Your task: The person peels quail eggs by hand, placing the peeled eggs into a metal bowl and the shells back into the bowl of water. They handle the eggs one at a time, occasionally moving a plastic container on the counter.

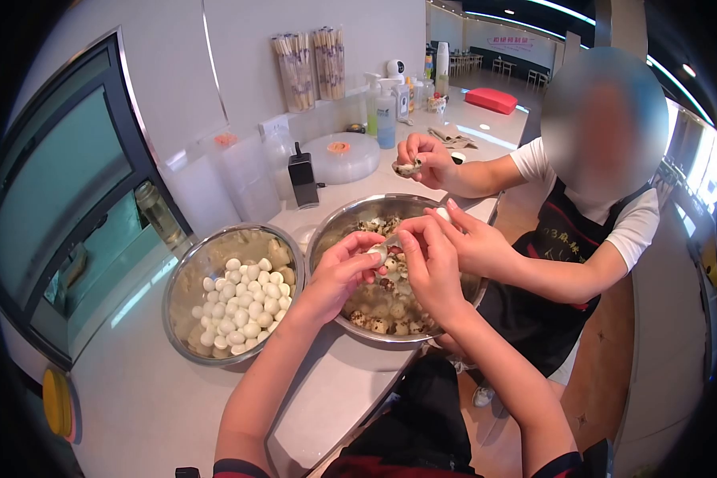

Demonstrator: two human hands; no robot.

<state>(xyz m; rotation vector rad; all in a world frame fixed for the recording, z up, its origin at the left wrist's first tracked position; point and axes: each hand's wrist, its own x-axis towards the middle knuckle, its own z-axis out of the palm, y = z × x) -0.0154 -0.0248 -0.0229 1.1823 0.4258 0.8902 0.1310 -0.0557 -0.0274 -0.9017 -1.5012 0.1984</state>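
The quail egg (379,254) is held between both of my hands, above the centre of the steel bowl (374,199) of speckled eggs. The fingers of my left hand (338,271) are closed on the egg from its 9 o'clock side. The fingers of my right hand (432,263) pinch it from its 3 o'clock side. The egg shows white where it is exposed.

The eggs in this bowl are brown-speckled, with shell fragments among them. At 9 o'clock from it, just beside it on the bench (151,398), stands a second steel bowl (239,229) holding white peeled eggs (243,307).

At 2 o'clock from my right hand, touching it, a co-worker's hand (474,243) is over the far rim of the speckled-egg bowl. The co-worker's other hand (429,159), at 12 o'clock, holds a piece of shell or egg; I cannot tell which.

Farther along the bench at 11 o'clock stand a black bottle (303,179), a round lidded container (342,157) and a pump bottle (386,111).
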